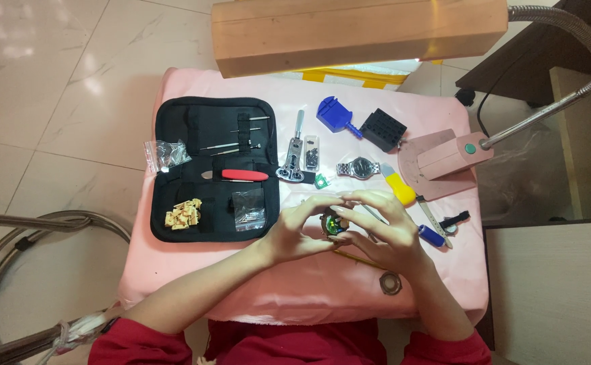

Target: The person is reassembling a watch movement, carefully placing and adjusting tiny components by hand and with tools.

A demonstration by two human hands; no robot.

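A small round watch case (334, 224), opened so its green and metal inner works face up toward the camera, sits pinched between both hands above the middle of a pink-covered desk (174, 270). It is round, so no long axis can be made out. The left hand (295, 233) curls around its left side, fingertips clenched on the rim. The right hand (383, 233) closes over its right side, fingers arched across the top; both grips are grasping the watch case.

Just below the right hand lies a round metal case back (391, 283), and a thin yellow stick (356, 257) pokes out under the palm. Just beyond the fingertips rests a silver wristwatch (360, 167) with a metal bracelet, lying crosswise. Right of it is a yellow-handled tool (399, 187), and a blue-handled tool (432, 234) lies beside the right wrist. Further beyond the hands are a metal case-opener wrench (295, 159), a blue link remover (335, 113) and a black holder block (382, 128). Left of the left hand lies an open black tool pouch (216, 167) holding a red-handled knife (243, 175). A pink desk lamp (444, 157) stands at the far right.
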